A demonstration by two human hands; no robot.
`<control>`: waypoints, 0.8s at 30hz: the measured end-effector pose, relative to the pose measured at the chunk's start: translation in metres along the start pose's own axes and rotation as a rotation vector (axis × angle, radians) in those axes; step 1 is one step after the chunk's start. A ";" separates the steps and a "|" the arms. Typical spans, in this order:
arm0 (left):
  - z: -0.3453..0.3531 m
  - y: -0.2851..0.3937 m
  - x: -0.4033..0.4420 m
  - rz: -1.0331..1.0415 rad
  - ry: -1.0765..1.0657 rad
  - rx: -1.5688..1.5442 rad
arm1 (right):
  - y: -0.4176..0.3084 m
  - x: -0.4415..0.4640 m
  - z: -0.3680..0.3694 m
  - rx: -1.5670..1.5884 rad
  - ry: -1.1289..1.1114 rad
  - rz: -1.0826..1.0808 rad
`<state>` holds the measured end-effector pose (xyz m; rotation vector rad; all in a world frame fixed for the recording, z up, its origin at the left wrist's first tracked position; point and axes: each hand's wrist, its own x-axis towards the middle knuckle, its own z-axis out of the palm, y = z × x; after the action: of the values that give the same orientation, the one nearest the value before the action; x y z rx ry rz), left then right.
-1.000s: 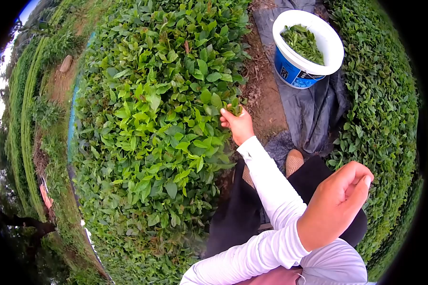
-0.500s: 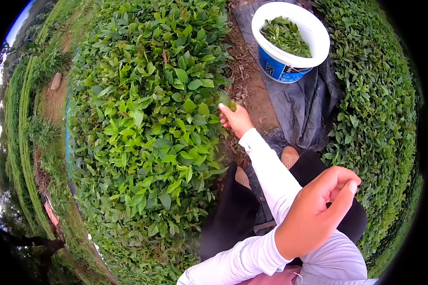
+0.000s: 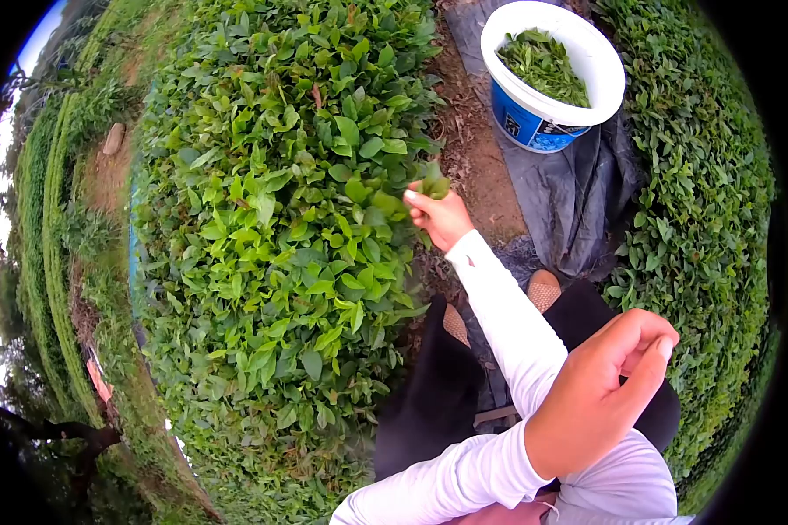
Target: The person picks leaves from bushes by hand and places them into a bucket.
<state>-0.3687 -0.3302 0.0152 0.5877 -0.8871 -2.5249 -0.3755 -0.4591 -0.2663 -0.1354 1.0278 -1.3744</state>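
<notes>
My right hand (image 3: 444, 219) is closed on green leaves (image 3: 432, 184) at the right edge of a leafy bush row (image 3: 271, 210). The leaves stick out above its thumb and fingers. Nearer the camera, my left hand (image 3: 597, 389) hangs over my dark-clothed lap, its fingers curled in against the thumb. Its inner side is hidden, so what it may hold cannot be made out. The left forearm crosses over the right one. A white bucket with a blue label (image 3: 534, 114) stands at the upper right with picked leaves (image 3: 545, 68) inside.
The bucket stands on dark sheeting (image 3: 578, 197) along the path, beside bare soil (image 3: 486, 179). A second bush row (image 3: 692, 219) borders the right side. My feet (image 3: 543, 291) are between the rows. Grassy ground with a stone (image 3: 114, 138) lies at the far left.
The view shifts left and back right. My right hand stays by the bush edge with leaves in it, and the leaves now stick up more visibly. My left hand stays curled.
</notes>
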 end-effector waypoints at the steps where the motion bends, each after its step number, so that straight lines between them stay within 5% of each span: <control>1: 0.000 0.001 -0.001 0.008 0.004 0.005 | -0.008 -0.016 -0.005 0.118 -0.034 -0.009; 9: 0.009 -0.007 -0.004 0.039 0.000 0.031 | 0.004 -0.069 -0.008 -0.013 0.060 0.215; 14: 0.012 -0.006 -0.007 0.073 0.028 0.021 | 0.031 -0.055 0.002 0.027 0.105 0.069; 24: 0.013 -0.008 -0.004 0.065 0.026 0.006 | 0.032 -0.023 0.044 -0.447 0.174 0.027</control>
<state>-0.3738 -0.3165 0.0204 0.5827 -0.8906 -2.4520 -0.3194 -0.4521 -0.2485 -0.3352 1.4687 -1.1277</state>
